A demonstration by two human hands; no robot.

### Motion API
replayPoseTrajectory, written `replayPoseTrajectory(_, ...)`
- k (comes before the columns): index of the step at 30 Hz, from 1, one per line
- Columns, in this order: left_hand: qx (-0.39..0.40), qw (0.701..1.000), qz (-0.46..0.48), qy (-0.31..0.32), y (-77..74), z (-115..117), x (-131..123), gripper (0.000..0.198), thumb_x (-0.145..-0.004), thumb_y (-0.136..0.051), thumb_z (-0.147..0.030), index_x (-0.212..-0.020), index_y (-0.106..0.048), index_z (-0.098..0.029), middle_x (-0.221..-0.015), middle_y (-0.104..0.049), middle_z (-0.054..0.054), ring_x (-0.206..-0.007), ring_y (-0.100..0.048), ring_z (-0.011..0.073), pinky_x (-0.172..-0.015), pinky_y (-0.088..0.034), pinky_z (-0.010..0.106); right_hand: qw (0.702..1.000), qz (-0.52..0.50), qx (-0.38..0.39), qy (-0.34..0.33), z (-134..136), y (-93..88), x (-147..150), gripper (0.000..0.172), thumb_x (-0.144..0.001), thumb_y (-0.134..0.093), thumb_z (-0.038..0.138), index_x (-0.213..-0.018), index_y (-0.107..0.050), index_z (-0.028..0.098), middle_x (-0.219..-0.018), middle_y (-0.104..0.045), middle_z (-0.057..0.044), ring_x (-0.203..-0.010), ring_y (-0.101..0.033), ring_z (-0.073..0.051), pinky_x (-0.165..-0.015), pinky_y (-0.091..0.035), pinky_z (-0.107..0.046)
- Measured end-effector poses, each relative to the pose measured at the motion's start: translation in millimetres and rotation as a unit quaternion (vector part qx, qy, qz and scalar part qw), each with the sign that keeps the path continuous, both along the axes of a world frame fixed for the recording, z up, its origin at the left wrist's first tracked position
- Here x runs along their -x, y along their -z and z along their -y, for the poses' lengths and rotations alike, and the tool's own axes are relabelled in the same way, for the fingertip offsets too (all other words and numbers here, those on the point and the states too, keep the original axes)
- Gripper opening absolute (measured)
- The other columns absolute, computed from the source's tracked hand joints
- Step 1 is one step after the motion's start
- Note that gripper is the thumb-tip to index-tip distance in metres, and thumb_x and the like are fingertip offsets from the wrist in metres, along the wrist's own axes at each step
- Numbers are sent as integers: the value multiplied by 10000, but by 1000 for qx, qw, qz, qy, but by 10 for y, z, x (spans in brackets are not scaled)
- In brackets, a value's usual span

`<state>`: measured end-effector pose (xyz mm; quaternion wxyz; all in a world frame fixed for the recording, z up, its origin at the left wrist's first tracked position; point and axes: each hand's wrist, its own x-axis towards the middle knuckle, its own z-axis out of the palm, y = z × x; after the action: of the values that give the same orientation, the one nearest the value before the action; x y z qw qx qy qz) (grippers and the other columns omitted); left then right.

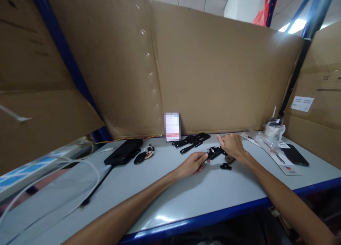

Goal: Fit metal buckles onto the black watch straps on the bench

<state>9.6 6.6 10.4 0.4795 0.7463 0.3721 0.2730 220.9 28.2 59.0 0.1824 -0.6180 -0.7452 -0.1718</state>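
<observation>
My left hand (195, 163) is closed around the near-left end of a black two-handled tool (214, 152) that looks like a spokeshave, with a pale metal-looking spot at its middle. My right hand (232, 145) is curled at the tool's other end, its thumb pointing up and left; its fingers partly hide that end. On the table just below lies a small black winged piece (226, 166). A brownish piece (229, 159) shows partly under my right hand. Several similar black handled tools (193, 142) lie in a pile behind my left hand.
Left on the table (160, 195) are a black box-shaped device (124, 152) with a cable and a black oval fob (140, 158). A blurred card (172, 127) leans on the cardboard. Right are plastic packaging (277, 152), a wrapped white container (273, 128) and a black phone (295, 155).
</observation>
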Motion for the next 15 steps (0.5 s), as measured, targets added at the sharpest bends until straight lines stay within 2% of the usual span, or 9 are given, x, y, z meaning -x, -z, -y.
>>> replayPoseTrajectory(3,22,994,69,-87,54,-91,32,493,-867,-469,-643,-987,-508,-167,-618,-558,-44,-380,-524,102,-334,-319,181,993,-56,12,99,-164,-75,-337,588,-1020,-302,457,-900,-804,175,-940,-759,-183,-884,-708,-254,-752,-437,-295)
replayPoseTrajectory(5,29,986,105,-129,93,-159,50,492,-855,-478,-641,-1012,-494,-174,-640,-574,-43,-403,-569,116,-332,-344,177,978,-96,26,181,-265,-107,-609,588,-1020,-298,452,-949,-799,153,-996,-748,-203,-959,-700,-269,-791,-447,-302)
replayPoseTrajectory(8,14,989,75,-124,139,-204,57,452,-847,-476,-626,-858,-501,-174,-552,-540,-52,-349,-520,107,-316,-317,175,955,-135,66,257,-373,-77,-922,580,-1020,-303,443,-1092,-761,95,-1116,-709,-243,-1064,-672,-283,-838,-452,-303)
replayPoseTrajectory(10,-19,993,35,-111,143,-187,60,408,-874,-445,-579,-799,-501,-182,-484,-509,-59,-319,-470,104,-322,-300,183,946,-143,93,274,-417,-10,-1031,554,-1021,-317,417,-1165,-728,75,-1178,-678,-263,-1112,-653,-282,-871,-448,-306)
replayPoseTrajectory(12,-72,991,-1,-115,116,-157,82,336,-914,-394,-483,-819,-521,-186,-432,-474,-69,-319,-435,110,-364,-321,199,943,-149,110,277,-442,69,-1089,518,-1020,-333,380,-1197,-709,72,-1206,-664,-269,-1134,-643,-281,-886,-447,-308)
replayPoseTrajectory(15,-204,962,-75,-167,28,-153,172,204,-899,-380,-255,-908,-573,-189,-471,-517,-53,-425,-491,135,-506,-388,235,937,-161,129,283,-455,172,-1165,467,-1003,-380,337,-1219,-694,65,-1207,-660,-273,-1146,-637,-280,-882,-452,-300)
